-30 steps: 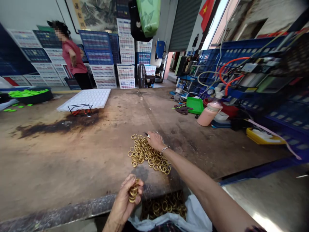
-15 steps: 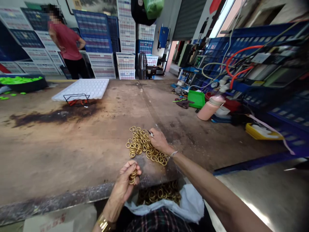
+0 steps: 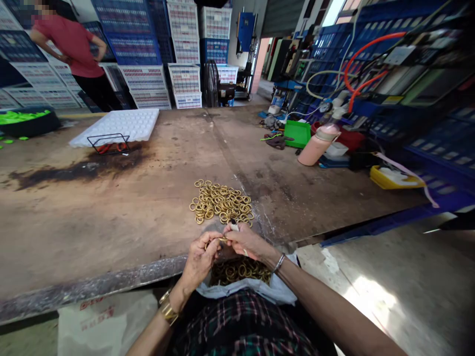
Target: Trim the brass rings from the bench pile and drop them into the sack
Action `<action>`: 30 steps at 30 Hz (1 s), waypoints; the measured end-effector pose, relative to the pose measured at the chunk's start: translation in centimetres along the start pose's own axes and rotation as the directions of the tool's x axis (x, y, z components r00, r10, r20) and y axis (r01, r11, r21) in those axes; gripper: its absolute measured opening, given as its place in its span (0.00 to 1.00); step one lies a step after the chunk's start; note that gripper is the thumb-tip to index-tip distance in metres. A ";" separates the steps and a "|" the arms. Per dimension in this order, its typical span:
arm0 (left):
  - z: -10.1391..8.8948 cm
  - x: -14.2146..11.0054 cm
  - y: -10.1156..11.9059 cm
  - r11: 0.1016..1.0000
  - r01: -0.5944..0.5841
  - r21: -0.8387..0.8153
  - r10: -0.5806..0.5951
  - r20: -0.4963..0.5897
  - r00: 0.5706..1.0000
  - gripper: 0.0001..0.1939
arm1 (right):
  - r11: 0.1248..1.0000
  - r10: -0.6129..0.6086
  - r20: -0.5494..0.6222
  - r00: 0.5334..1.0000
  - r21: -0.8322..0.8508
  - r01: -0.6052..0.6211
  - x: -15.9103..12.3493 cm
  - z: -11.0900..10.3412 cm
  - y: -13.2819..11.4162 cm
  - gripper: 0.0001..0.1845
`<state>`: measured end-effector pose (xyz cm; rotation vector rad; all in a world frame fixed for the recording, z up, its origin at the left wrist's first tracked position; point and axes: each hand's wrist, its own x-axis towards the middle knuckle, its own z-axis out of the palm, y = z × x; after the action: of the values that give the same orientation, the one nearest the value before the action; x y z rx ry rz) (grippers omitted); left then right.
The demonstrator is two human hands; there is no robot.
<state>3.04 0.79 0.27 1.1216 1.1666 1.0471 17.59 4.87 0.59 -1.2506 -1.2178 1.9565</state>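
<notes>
My left hand (image 3: 202, 257) is closed around gold-coloured metal rings (image 3: 221, 240), one of which shows between the fingertips of both hands. Against it, my right hand (image 3: 248, 242) is closed in a pinch. A small black-and-white tool (image 3: 234, 225) sticks up from the right fingers; its exact kind I cannot make out. Just beyond the hands, a loose pile of similar rings (image 3: 222, 200) lies on the wooden table (image 3: 148, 207). Below the hands, at the table's edge, a whitish sack (image 3: 256, 287) lies open with many more rings inside.
A white moulded tray (image 3: 118, 126) rests on a black wire stand at the left. Farther left is a dark basin (image 3: 33, 127) of bright green pieces. A pink bottle (image 3: 317, 148) and green tray (image 3: 298, 133) stand right. A person (image 3: 76, 49) stands behind the table near stacked crates (image 3: 144, 79).
My right hand has drawn back from the ring pile to meet my left hand, where both now touch a ring. The view has tilted downward, and the person behind appears farther left.
</notes>
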 end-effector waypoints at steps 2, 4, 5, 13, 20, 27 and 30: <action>0.1 0.0 -0.1 1.000 0.011 -0.028 -0.012 -0.017 1.000 0.10 | 0.999 -0.026 -0.040 0.999 -0.038 0.024 -0.2 0.2 0.0 0.06; 0.1 0.0 -0.2 0.999 0.010 -0.044 -0.012 -0.044 0.999 0.10 | 0.982 -0.110 -0.097 0.989 -0.166 0.093 -0.3 0.5 0.0 0.10; 0.1 -0.1 -0.2 0.999 0.009 -0.050 -0.012 -0.055 0.998 0.11 | 0.958 -0.171 -0.122 0.978 -0.251 0.137 -0.4 0.7 -0.1 0.12; -0.1 0.0 -0.2 0.989 0.131 -0.067 -0.133 -0.017 0.991 0.14 | 0.852 -0.305 -0.171 0.937 -0.489 0.188 -0.1 1.5 -0.3 0.13; -0.2 0.0 0.0 0.947 0.181 -0.266 -0.170 0.062 0.983 0.13 | 0.870 -0.303 -0.156 0.940 -0.448 0.206 0.1 1.7 -0.1 0.14; -0.2 -0.2 -0.1 0.944 0.130 -0.302 -0.133 0.012 0.991 0.14 | 0.566 -0.417 -0.102 0.903 -0.807 0.170 0.1 1.7 0.9 0.11; -0.4 -0.1 -0.5 0.962 0.111 -0.251 -0.111 0.013 0.994 0.15 | 0.398 -0.405 -0.020 0.914 -0.904 0.156 0.0 1.7 1.3 0.09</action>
<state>2.69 0.65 -0.19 0.8472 1.0514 1.0749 16.08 3.55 -0.22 -1.5112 -2.2884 0.7596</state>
